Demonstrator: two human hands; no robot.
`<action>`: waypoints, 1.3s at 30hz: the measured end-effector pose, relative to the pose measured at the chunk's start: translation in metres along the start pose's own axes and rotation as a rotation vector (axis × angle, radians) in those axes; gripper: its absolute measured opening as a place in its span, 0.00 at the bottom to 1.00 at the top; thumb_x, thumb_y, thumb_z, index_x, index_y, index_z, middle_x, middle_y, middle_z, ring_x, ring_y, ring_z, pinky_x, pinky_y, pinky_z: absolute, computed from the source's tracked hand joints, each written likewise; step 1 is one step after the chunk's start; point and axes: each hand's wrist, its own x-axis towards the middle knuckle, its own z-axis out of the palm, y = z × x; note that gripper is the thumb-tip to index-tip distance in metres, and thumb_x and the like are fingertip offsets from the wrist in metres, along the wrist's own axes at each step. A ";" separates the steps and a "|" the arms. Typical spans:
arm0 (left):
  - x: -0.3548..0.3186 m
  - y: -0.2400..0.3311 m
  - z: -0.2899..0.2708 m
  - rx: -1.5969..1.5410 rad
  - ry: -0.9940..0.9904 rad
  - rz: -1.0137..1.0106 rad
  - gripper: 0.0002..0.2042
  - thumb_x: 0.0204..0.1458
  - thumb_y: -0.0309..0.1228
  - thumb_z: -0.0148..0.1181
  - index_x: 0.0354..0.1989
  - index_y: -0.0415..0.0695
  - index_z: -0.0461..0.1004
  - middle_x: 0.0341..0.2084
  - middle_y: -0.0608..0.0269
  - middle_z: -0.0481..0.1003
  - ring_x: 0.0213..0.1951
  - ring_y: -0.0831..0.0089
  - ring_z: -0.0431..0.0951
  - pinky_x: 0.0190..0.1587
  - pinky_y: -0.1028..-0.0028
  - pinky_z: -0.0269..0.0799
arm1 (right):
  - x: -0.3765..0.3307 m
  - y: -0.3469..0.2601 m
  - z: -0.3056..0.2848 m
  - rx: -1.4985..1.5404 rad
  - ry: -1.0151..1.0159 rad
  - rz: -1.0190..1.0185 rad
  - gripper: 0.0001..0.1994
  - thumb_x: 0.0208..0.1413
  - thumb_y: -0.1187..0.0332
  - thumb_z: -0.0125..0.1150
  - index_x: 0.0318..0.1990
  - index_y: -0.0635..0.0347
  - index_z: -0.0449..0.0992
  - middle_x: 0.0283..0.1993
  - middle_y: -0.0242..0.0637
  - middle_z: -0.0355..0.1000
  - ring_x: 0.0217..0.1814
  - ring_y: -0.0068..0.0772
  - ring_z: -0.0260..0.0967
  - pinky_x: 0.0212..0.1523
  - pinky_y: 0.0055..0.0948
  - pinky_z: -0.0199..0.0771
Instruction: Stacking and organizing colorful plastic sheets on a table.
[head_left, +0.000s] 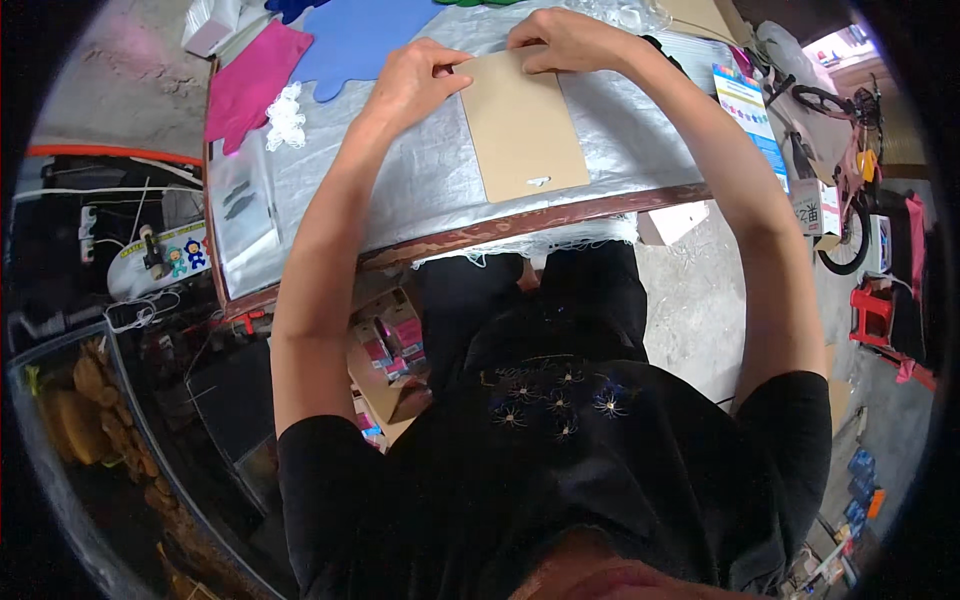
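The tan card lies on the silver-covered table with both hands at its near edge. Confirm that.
Not quite: both hands, left hand and right hand, grip the tan card at its far edge, as the head view shows. It does lie on the silver-covered table.

Even daylight, soft glare on the silver table cover (420,180), fisheye-bent, dark-vignetted edges.

Colourful printed card (752,118) at table's right edge.

Both hands hold the far end of a tan card (523,125) lying on the silver-covered table (420,190): the left hand (415,80) pinches its far left corner, the right hand (565,40) its far edge. Pink felt (250,80) and blue felt (360,40) lie toward the table's far left corner.
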 end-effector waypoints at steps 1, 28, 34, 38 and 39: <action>0.000 -0.001 0.001 -0.004 -0.004 -0.003 0.15 0.49 0.31 0.68 0.47 0.47 0.83 0.36 0.54 0.80 0.33 0.64 0.79 0.39 0.68 0.75 | -0.003 0.001 0.000 0.007 0.014 0.025 0.10 0.46 0.71 0.62 0.36 0.65 0.80 0.32 0.42 0.78 0.34 0.44 0.76 0.38 0.40 0.75; -0.037 0.025 0.022 0.541 0.132 0.402 0.07 0.46 0.22 0.58 0.34 0.39 0.76 0.34 0.59 0.74 0.42 0.62 0.78 0.42 0.67 0.82 | -0.067 -0.033 0.061 -0.409 0.453 -0.145 0.20 0.44 0.79 0.59 0.49 0.67 0.77 0.45 0.37 0.72 0.47 0.40 0.70 0.47 0.34 0.76; -0.040 0.031 0.024 0.594 0.102 0.377 0.05 0.45 0.21 0.59 0.32 0.37 0.76 0.36 0.59 0.73 0.43 0.65 0.77 0.39 0.69 0.83 | -0.065 -0.034 0.060 -0.447 0.407 -0.137 0.20 0.45 0.79 0.59 0.50 0.68 0.77 0.44 0.37 0.72 0.47 0.39 0.70 0.47 0.34 0.76; -0.040 0.039 0.025 0.636 0.074 0.359 0.04 0.45 0.21 0.59 0.30 0.36 0.76 0.36 0.59 0.72 0.42 0.66 0.76 0.37 0.69 0.82 | -0.068 -0.035 0.057 -0.483 0.392 -0.150 0.20 0.44 0.77 0.60 0.49 0.68 0.77 0.43 0.38 0.72 0.47 0.38 0.70 0.48 0.35 0.76; -0.042 0.043 0.024 0.649 0.061 0.356 0.04 0.45 0.20 0.59 0.29 0.36 0.76 0.35 0.60 0.72 0.41 0.66 0.76 0.37 0.70 0.82 | -0.067 -0.039 0.059 -0.460 0.353 -0.140 0.19 0.44 0.77 0.60 0.48 0.68 0.77 0.42 0.38 0.72 0.46 0.39 0.70 0.48 0.35 0.76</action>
